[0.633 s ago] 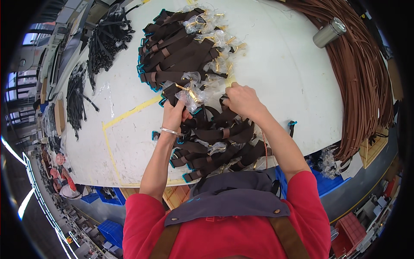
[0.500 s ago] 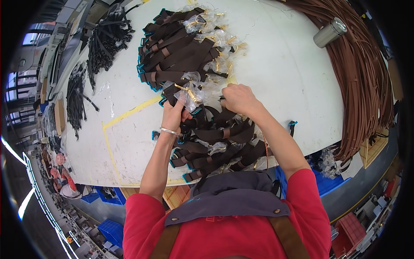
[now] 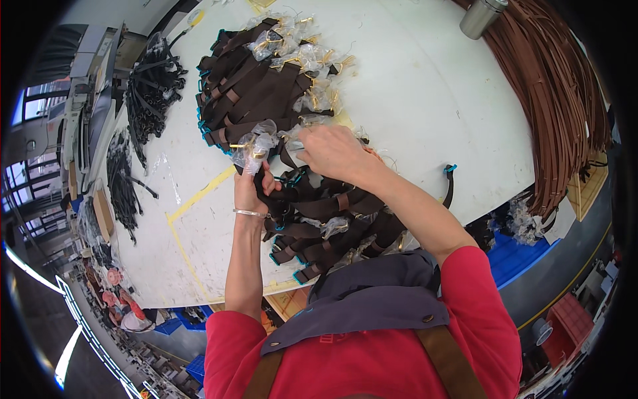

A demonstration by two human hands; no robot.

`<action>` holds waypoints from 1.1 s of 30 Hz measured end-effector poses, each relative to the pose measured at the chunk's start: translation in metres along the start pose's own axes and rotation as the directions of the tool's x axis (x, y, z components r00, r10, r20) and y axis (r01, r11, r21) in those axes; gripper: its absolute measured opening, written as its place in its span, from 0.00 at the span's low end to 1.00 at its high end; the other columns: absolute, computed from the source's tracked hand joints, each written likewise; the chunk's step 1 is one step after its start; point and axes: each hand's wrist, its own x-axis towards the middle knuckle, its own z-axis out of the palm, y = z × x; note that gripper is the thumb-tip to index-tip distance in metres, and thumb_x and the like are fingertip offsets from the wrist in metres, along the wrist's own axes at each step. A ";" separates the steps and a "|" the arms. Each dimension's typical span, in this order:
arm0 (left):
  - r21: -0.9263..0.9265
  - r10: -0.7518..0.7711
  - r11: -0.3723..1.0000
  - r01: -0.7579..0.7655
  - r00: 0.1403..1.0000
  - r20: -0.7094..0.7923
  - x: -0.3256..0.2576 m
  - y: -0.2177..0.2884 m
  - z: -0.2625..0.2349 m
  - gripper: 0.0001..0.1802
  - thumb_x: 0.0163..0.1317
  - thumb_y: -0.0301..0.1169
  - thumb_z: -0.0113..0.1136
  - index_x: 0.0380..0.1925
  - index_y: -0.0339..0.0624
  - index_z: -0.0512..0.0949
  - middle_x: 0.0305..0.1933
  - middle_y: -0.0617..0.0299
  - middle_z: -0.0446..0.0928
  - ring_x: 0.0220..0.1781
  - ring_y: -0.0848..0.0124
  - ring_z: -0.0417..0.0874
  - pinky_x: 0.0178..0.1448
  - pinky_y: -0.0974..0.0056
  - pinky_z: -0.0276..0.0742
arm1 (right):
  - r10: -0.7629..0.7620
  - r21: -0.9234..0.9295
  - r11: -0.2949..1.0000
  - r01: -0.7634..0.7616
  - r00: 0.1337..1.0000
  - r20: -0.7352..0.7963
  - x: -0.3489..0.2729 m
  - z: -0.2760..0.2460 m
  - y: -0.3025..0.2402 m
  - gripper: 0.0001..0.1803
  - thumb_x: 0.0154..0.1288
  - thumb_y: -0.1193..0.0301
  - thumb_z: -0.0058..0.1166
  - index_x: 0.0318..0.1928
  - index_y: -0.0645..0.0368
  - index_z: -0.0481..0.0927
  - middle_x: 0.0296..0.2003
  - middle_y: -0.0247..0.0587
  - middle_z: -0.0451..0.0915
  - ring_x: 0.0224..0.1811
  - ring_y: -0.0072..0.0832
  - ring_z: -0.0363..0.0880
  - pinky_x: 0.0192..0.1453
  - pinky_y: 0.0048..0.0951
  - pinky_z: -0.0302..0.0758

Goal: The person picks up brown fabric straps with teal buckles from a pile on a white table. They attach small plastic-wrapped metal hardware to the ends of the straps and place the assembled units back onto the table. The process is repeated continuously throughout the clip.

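My left hand (image 3: pixel 251 193) is closed around a dark brown webbing strap, whose gold metal fitting in clear plastic (image 3: pixel 256 143) sticks up above the thumb. To its right my right hand (image 3: pixel 335 153) is curled, its fingertips pinching at a strap (image 3: pixel 287 157) beside another plastic-wrapped end; the exact grip is partly hidden. Below both hands lies a loose heap of dark brown straps (image 3: pixel 322 209) with turquoise-covered buckles. Beyond them a neater stack of the same straps (image 3: pixel 262 86) has its buckles to the left and wrapped gold fittings to the right.
Bundles of black straps (image 3: pixel 153 86) lie along the table's left side. Long reddish-brown strips (image 3: pixel 545 100) spread over the right edge, with a steel flask (image 3: pixel 480 18) beside them. A single short strap (image 3: pixel 449 186) rests right of my forearm. Yellow tape (image 3: pixel 199 193) marks the white table.
My right hand has moved left toward my left hand, with its fingers still curled. The left hand keeps its hold on the strap. The whole view has shifted somewhat.
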 end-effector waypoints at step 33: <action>0.994 0.194 0.024 0.107 0.975 -0.109 0.064 -0.057 0.010 0.36 0.40 0.48 0.64 0.39 0.27 0.69 0.34 0.37 0.75 0.39 0.44 0.76 0.43 0.52 0.72 | 0.216 0.337 0.882 -0.328 0.919 0.331 -0.084 0.007 0.006 0.17 0.54 0.60 0.51 0.34 0.64 0.73 0.25 0.50 0.76 0.31 0.44 0.76 0.36 0.38 0.69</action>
